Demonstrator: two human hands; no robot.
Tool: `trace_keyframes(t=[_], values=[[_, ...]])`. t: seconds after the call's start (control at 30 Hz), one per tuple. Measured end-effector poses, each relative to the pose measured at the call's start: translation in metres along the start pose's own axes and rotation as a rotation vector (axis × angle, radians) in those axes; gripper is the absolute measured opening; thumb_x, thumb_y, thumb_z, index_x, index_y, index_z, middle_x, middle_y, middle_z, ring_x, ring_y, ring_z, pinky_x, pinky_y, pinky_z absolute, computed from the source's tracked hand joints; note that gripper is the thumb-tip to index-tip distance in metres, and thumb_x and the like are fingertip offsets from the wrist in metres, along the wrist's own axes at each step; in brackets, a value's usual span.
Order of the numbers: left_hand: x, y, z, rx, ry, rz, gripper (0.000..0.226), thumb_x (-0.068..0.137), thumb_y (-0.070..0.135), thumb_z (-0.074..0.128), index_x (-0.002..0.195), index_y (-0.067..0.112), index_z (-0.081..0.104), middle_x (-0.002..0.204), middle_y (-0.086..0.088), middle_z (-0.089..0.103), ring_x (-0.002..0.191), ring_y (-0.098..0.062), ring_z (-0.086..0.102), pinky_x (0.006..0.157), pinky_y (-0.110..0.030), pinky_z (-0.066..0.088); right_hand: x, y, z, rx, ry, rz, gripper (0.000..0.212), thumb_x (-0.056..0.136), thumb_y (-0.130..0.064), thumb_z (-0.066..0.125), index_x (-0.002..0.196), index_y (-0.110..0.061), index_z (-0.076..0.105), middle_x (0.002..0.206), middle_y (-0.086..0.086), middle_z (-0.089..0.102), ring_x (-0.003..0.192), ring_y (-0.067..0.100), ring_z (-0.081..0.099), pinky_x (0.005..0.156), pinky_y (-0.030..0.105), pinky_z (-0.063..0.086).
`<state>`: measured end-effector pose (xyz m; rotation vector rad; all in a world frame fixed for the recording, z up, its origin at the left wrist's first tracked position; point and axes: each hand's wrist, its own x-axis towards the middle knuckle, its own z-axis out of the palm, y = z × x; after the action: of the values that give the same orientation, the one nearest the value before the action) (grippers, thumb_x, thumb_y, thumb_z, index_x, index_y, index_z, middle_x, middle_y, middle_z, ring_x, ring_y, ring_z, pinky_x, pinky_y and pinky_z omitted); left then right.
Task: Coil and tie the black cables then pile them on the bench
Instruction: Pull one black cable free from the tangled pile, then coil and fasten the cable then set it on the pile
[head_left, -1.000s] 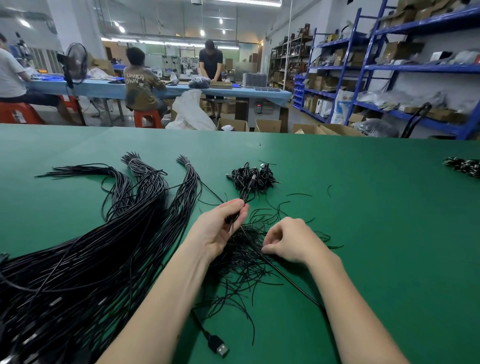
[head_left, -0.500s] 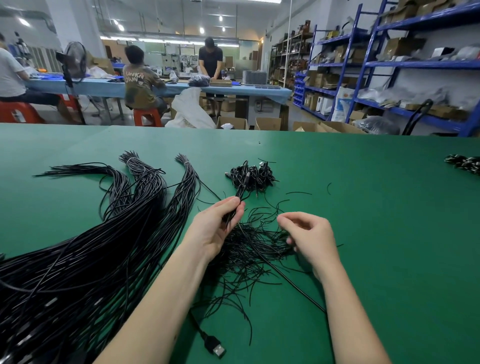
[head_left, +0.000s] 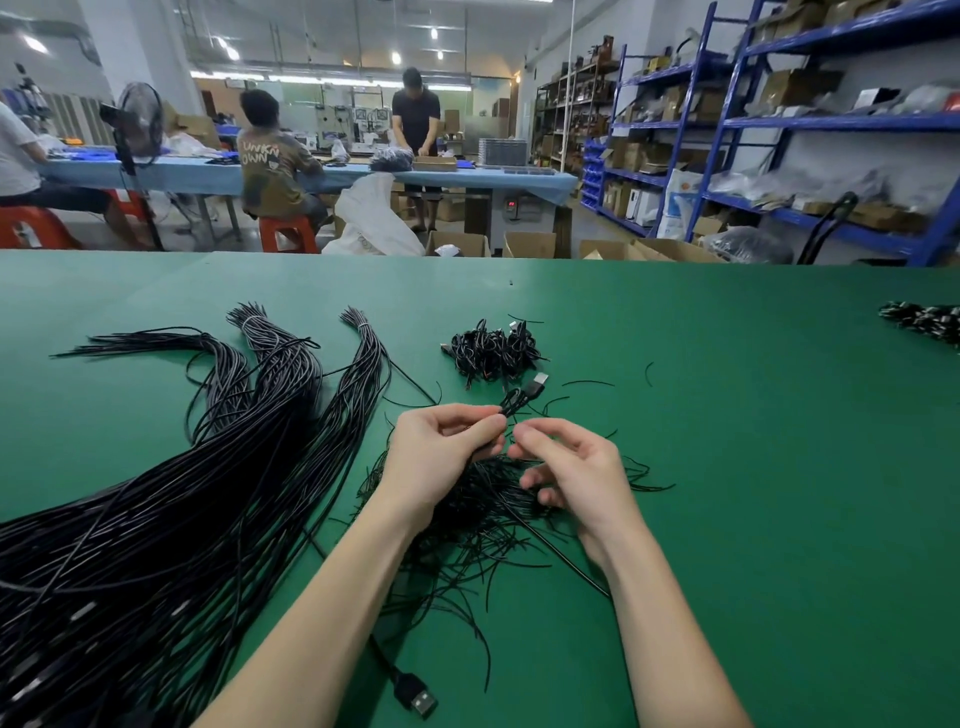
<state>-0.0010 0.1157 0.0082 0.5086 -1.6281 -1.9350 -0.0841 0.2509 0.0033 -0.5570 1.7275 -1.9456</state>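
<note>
Fingers of left hand (head_left: 441, 457) pinch a coiled USB cable (head_left: 522, 397); right hand (head_left: 574, 467) loosely curled, touching it; green bench (head_left: 727, 467), blue shelving (head_left: 779, 124) at 2 o'clock.

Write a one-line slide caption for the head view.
Left hand grips a coiled black USB cable above loose black twist ties on the green bench.
</note>
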Motion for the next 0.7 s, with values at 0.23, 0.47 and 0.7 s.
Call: trace_keyframes(t=[0.23, 0.47, 0.7], values=[[-0.005, 0.003, 0.005, 0.156, -0.099, 0.07, 0.01, 0.083, 0.01, 0.081, 0.093, 0.01, 0.08, 0.087, -0.009, 0.078, 0.079, -0.016, 0.075, 0.073, -0.018, 0.057, 0.002, -0.002, -0.009, 0.115, -0.087, 0.146, 0.009, 0.087, -0.025, 0.078, 0.081, -0.022, 0.084, 0.07, -0.007, 0.068, 0.053, 0.004, 0.056, 0.045, 0.015, 0.041], [-0.008, 0.003, 0.008, 0.164, -0.141, 0.082, 0.007, 0.089, 0.009, 0.075, 0.093, 0.01, 0.079, 0.087, -0.009, 0.078, 0.079, -0.015, 0.075, 0.073, -0.017, 0.057, 0.006, -0.002, -0.011, 0.141, -0.074, 0.15, 0.006, 0.089, -0.019, 0.077, 0.086, -0.015, 0.078, 0.07, -0.004, 0.068, 0.054, 0.005, 0.06, 0.045, 0.015, 0.044], [-0.009, 0.003, 0.011, -0.016, -0.122, -0.023, 0.019, 0.091, 0.002, 0.07, 0.11, 0.002, 0.07, 0.088, -0.015, 0.077, 0.073, -0.015, 0.074, 0.067, -0.017, 0.057, 0.003, -0.003, -0.003, 0.179, -0.085, 0.17, 0.009, 0.093, -0.015, 0.072, 0.086, -0.01, 0.073, 0.074, 0.004, 0.073, 0.058, 0.006, 0.063, 0.049, 0.015, 0.049]])
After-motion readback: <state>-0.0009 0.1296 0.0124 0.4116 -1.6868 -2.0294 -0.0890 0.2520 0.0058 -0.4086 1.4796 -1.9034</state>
